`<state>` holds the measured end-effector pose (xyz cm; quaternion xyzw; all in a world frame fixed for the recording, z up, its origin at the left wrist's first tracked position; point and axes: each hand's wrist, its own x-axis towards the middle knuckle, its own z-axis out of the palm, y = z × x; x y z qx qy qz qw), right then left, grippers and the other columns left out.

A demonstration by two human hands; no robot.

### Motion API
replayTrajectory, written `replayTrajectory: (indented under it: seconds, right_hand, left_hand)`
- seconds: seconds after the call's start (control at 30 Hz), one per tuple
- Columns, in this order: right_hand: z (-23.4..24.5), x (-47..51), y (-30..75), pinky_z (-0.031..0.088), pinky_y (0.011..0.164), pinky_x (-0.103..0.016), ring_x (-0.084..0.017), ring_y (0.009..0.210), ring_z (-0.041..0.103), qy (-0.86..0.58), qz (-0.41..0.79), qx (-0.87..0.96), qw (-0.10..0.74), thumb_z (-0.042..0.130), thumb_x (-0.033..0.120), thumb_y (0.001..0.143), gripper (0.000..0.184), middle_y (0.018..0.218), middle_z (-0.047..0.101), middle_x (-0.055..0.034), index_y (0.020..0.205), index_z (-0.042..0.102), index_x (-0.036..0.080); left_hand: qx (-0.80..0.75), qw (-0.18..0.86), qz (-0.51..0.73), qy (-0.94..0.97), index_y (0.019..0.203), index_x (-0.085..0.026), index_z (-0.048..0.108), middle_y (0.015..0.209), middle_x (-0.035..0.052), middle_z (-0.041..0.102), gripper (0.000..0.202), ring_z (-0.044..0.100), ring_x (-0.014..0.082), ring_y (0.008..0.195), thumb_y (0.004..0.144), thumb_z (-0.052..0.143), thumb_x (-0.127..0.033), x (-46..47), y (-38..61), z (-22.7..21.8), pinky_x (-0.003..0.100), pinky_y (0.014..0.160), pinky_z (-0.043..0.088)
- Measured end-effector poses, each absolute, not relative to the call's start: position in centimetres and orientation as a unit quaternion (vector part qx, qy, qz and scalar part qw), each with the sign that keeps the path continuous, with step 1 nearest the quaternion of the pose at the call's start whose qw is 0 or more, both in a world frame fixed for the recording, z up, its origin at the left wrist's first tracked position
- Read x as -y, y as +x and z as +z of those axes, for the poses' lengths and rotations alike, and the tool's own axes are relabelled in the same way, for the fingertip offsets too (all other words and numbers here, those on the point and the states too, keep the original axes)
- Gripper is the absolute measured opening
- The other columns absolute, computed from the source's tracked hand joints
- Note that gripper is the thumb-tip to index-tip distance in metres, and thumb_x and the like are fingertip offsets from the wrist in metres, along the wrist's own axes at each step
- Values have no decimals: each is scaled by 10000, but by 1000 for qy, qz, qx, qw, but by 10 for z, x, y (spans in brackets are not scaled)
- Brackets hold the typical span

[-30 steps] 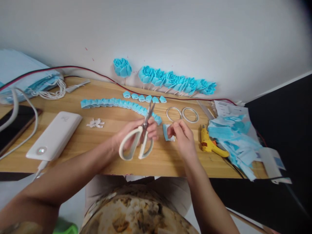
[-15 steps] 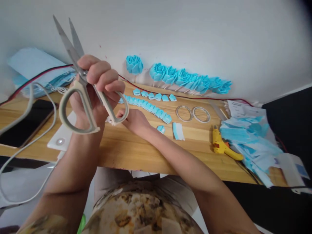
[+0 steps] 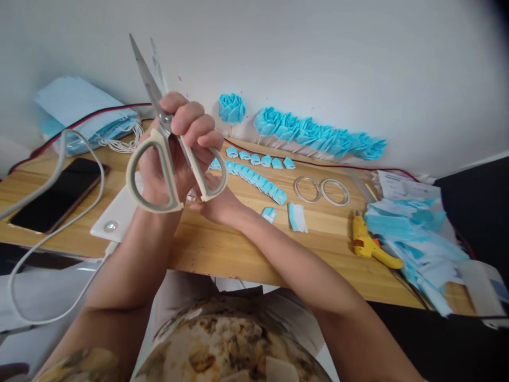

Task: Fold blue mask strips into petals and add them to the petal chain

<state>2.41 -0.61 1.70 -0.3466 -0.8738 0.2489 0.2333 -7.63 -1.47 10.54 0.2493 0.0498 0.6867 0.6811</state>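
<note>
My left hand [image 3: 191,124] is raised above the table, its fingers wrapped round the scissors [image 3: 156,172] near the pivot. The blades point up and stand apart, and the pale handle loops face me. Behind the right loop, low over the table, is my right hand [image 3: 220,204]. Its fingers look bent together around something small and whitish, partly hidden by the handle. To its right lie a row of folded blue petals [image 3: 258,181], a shorter row of petals [image 3: 265,160], one loose petal [image 3: 269,214] and a blue-and-white strip [image 3: 297,217].
Blue fabric flowers [image 3: 314,132] on sticks line the wall. Two tape rolls [image 3: 334,192], a yellow glue gun [image 3: 368,241] and blue scraps [image 3: 413,233] lie right. On the left are a phone [image 3: 59,193], a white power bank [image 3: 109,225] with its cable, and stacked face masks [image 3: 83,109].
The view has shifted, so the table things appear further right. My left hand has moved right with the scissors, and one blade now looks thinner. My right hand stays low near the same spot.
</note>
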Motion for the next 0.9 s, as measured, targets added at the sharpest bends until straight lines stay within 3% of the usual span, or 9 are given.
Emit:
replayTrajectory:
  seconds: [0.07,0.13,0.2,0.3,0.47,0.57,0.63,0.73,0.9]
  right_hand:
    - [20,12,37,472,804,-346,-224,930,657,-384,261,859,214,619,170,898,125,960,746,-54,950,720,222]
    - [27,17,58,478,779,-357,-226,868,677,-459,272,811,240,516,214,968,207,884,752,-61,965,723,225]
    - [36,25,82,497,790,-359,-207,862,692,-518,286,726,351,473,205,980,260,938,761,-47,1116,691,240]
    - [50,43,113,530,794,-332,-164,846,689,-498,322,633,498,489,270,987,241,928,740,-15,1156,660,253]
    - [54,83,136,548,804,-349,-180,905,682,-414,486,584,503,447,536,1015,419,981,733,-51,1198,695,252]
    - [46,102,138,540,795,-358,-176,843,659,-422,510,558,500,554,526,969,460,929,715,-34,1339,640,268]
    - [40,107,139,511,717,-320,-150,734,604,-471,484,529,514,657,453,915,486,790,658,8,1363,630,270]
    - [37,107,144,381,565,-256,-104,576,436,-526,429,430,595,640,386,914,369,610,468,62,1244,711,237]
    - [44,100,157,263,522,-245,-92,548,308,-515,383,329,693,648,342,873,337,591,320,83,1166,747,206]
  left_hand:
    - [-85,669,689,264,783,-230,483,619,-35,436,414,362,116,570,1087,205,-196,14,-76,106,235,657,400]
    - [-112,662,685,282,781,-230,503,632,-25,445,386,379,125,589,1070,249,-195,12,-73,106,253,685,420]
    - [-169,643,680,309,760,-223,517,623,-18,442,366,409,127,587,1049,295,-192,9,-66,102,269,684,440]
    - [-315,549,673,382,762,-207,559,629,-9,503,304,493,131,596,1025,409,-237,7,-48,87,264,640,440]
    - [-422,522,579,463,725,-178,567,652,-15,522,329,484,110,591,1012,491,-319,13,-16,53,236,593,386]
    - [-465,481,562,486,660,-172,537,602,-30,478,345,434,97,569,986,549,-285,19,-5,47,228,562,341]
    - [-461,500,548,488,649,-169,529,598,-31,483,347,442,92,566,978,564,-271,23,0,47,219,562,350]
    - [-407,597,516,460,722,-165,582,659,-14,546,298,499,95,587,984,558,-303,30,6,47,218,590,426]
    - [-316,735,438,411,994,-181,648,738,3,597,264,571,123,600,952,613,-439,47,20,35,263,608,481]
